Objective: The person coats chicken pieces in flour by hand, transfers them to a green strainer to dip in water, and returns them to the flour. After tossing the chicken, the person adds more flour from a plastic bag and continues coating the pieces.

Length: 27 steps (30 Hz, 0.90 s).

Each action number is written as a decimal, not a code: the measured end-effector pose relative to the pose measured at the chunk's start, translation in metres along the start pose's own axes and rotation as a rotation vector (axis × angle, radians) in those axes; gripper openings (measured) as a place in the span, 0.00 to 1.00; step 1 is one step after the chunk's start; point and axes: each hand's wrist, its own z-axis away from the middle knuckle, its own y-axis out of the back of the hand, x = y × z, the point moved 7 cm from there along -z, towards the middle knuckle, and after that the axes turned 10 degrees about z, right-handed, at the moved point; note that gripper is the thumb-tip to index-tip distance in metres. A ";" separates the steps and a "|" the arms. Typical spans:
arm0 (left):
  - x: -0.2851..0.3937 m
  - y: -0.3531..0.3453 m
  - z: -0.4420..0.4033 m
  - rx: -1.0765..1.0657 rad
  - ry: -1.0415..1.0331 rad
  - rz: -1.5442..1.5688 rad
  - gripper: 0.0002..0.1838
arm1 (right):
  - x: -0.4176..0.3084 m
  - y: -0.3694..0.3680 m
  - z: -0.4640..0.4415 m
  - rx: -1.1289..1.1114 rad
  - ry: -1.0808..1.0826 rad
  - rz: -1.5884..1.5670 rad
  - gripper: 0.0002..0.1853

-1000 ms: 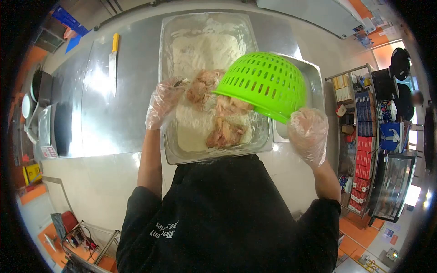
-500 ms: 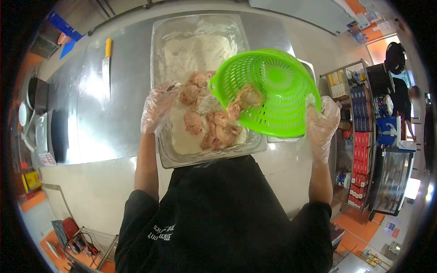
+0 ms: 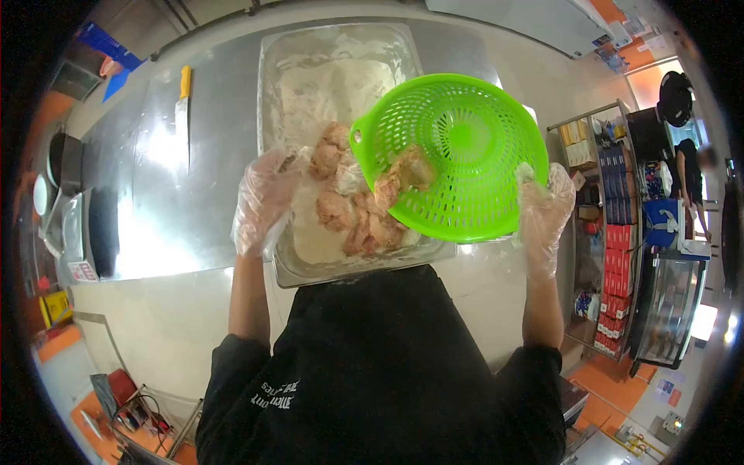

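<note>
My right hand point(image 3: 545, 213), in a clear plastic glove, is closed on the right rim of a bright green colander point(image 3: 469, 190). The colander tilts toward me over the right side of a metal tray point(image 3: 339, 273). Inside it, by the lower left rim, lies a piece of raw chicken point(image 3: 415, 169). Several more raw chicken pieces point(image 3: 333, 209) rest in the tray on pale flour point(image 3: 337, 85), some of them dusted white. My left hand point(image 3: 265, 198), also gloved, hovers at the tray's left rim. Its fingers look loosely apart, with nothing visible in them.
A yellow-handled knife point(image 3: 183, 116) lies on the steel table point(image 3: 147, 194) to the left. Shelves with stacked boxes point(image 3: 616, 248) stand at the right. Beyond them, a person in dark clothes point(image 3: 688, 174) is in the background.
The colander has shifted slightly left and tipped further toward me, and the chicken piece in it has slid a little left. My left hand has drawn slightly back toward me.
</note>
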 end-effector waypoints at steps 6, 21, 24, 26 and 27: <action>0.035 -0.039 0.031 -0.130 -0.722 -0.012 0.09 | -0.012 0.003 0.001 -0.044 0.074 0.268 0.11; 0.042 -0.073 0.012 -0.150 -0.805 -0.503 0.05 | -0.071 0.000 0.004 -0.078 0.425 0.169 0.11; 0.040 -0.072 0.013 -0.143 -0.822 -0.546 0.07 | -0.070 -0.014 -0.002 -0.133 0.366 -0.042 0.14; 0.050 -0.069 0.012 -0.210 -0.786 -0.377 0.08 | -0.083 -0.018 -0.006 -0.189 0.407 0.060 0.14; 0.057 -0.069 0.008 -0.284 -0.738 -0.224 0.09 | -0.086 -0.020 -0.007 -0.213 0.427 0.112 0.14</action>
